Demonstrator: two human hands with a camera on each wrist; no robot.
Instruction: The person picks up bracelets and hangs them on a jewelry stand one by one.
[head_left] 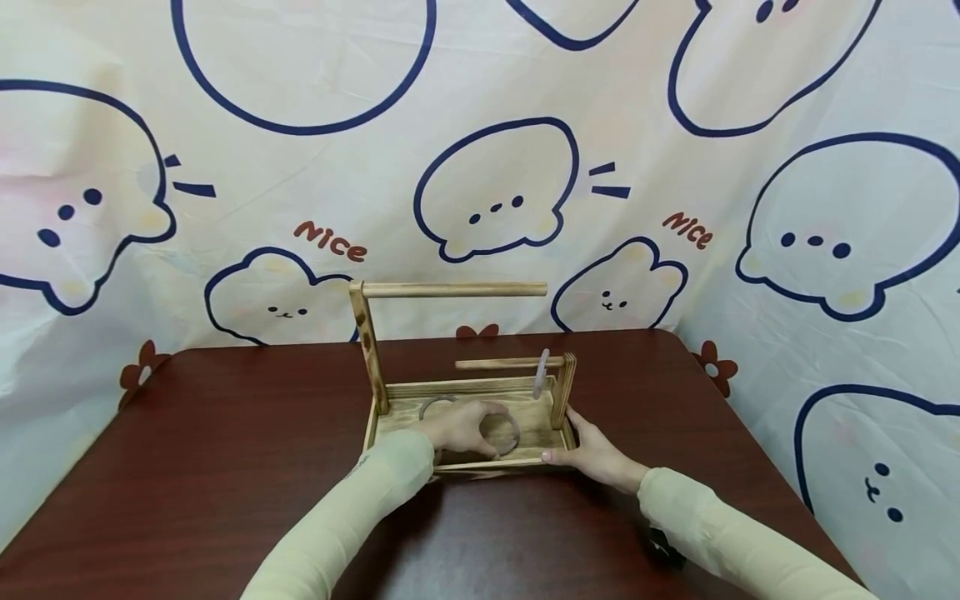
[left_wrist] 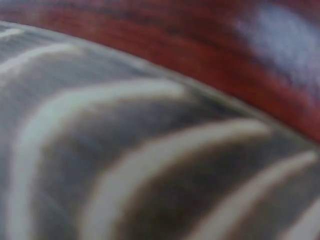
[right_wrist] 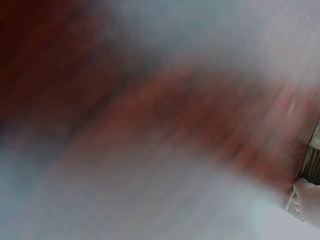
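A wooden tray (head_left: 450, 389) carries a tall post with a long horizontal bar (head_left: 457, 290) at its left and a short post with a lower bar (head_left: 498, 363) at its right. My left hand (head_left: 465, 427) reaches into it and pinches a pale ring (head_left: 513, 435) between thumb and fingers. Partly behind that hand, another ring (head_left: 437, 400) lies on the tray floor. A whitish ring (head_left: 541, 374) hangs on the short bar. My right hand (head_left: 592, 450) grips the tray's right front corner, and its fingers show at the wooden edge in the right wrist view.
The tray stands on a dark red-brown table (head_left: 247, 442). A cloth with cartoon drawings (head_left: 495, 75) hangs behind and at the sides. Close to the left wrist camera is a blurred, striped grain-like surface (left_wrist: 135, 165). A small dark object (head_left: 665, 550) shows under the right sleeve.
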